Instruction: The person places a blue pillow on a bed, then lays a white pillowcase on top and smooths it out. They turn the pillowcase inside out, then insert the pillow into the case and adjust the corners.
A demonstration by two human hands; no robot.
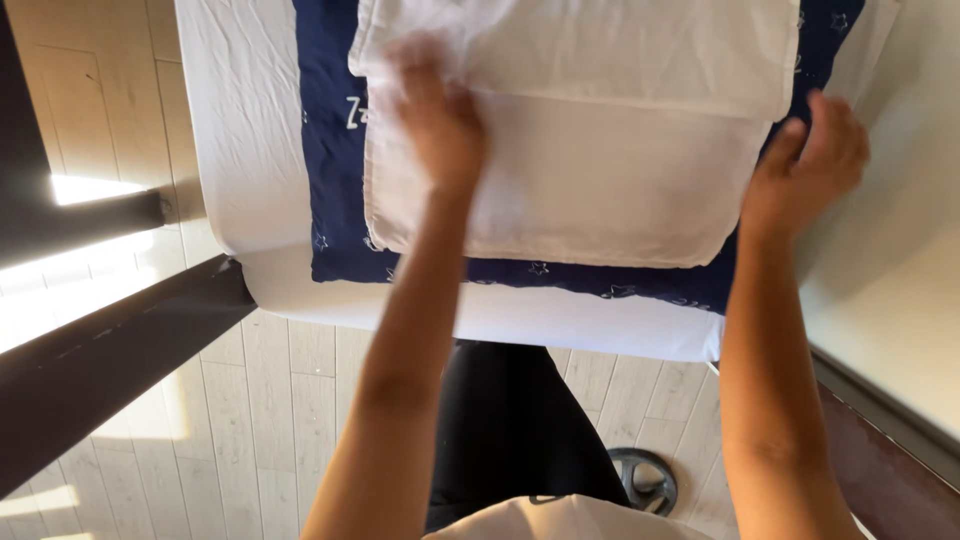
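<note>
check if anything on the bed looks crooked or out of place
Nothing is spilled or damaged. The folded white cloth lies slightly askew on the navy star-print blanket, its lower edge slanting. The left hand presses its left side; the right hand is at its right edge.

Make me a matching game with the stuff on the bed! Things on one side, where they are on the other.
Things:
1. left hand
2. right hand
3. navy star blanket
4. white folded cloth

Places:
A. at the cloth's right edge
B. lying on top of the navy blanket
C. flat on top of the white cloth
D. spread on the white mattress, under the cloth

Pairs: 1-C, 2-A, 3-D, 4-B
</note>
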